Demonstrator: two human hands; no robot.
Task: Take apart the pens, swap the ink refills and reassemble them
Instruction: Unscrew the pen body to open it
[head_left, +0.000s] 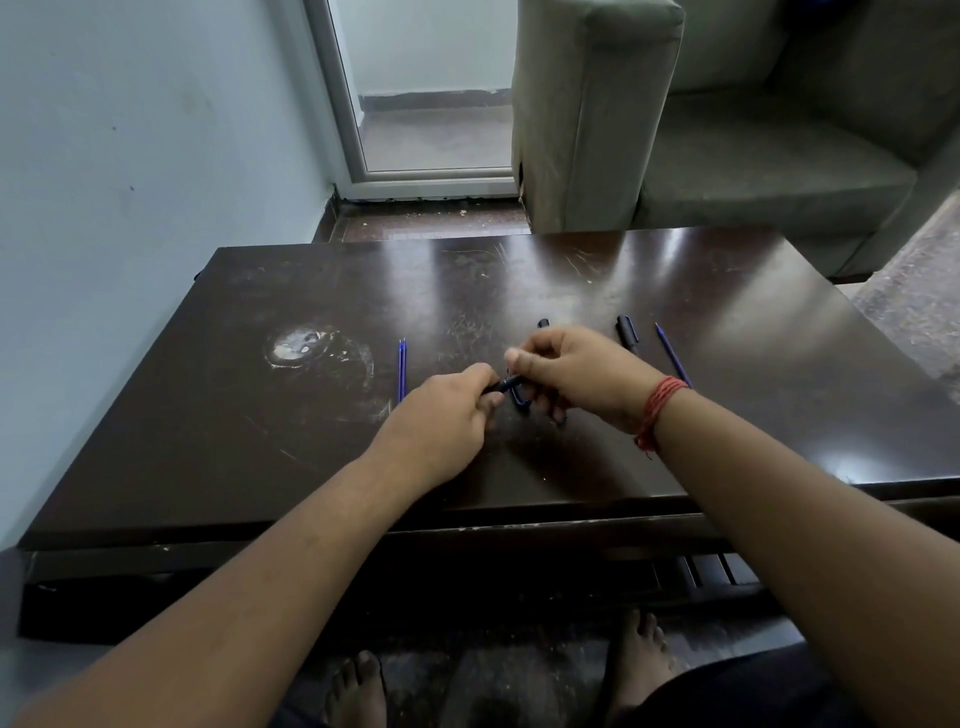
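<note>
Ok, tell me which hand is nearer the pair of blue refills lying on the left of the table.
Left. The left hand sits just right of the pair of blue refills, gripping a dark pen part. The right hand is farther right, beyond it.

Home living room: grey sofa (727, 130), dark coffee table (519, 291), glass door (431, 88).

Taking the pen (511, 383) gripped between both hands as landmark: left of it, two blue refills (402, 370) lie side by side on the bench (291, 415), with bare bench beyond them. Right of it, past the right hand (576, 371), lie a black pen (627, 332) and another refill (672, 356), close together. Behind it a pen part (543, 323) pokes out; further back the bench is bare up to the sofa (597, 114).
</note>
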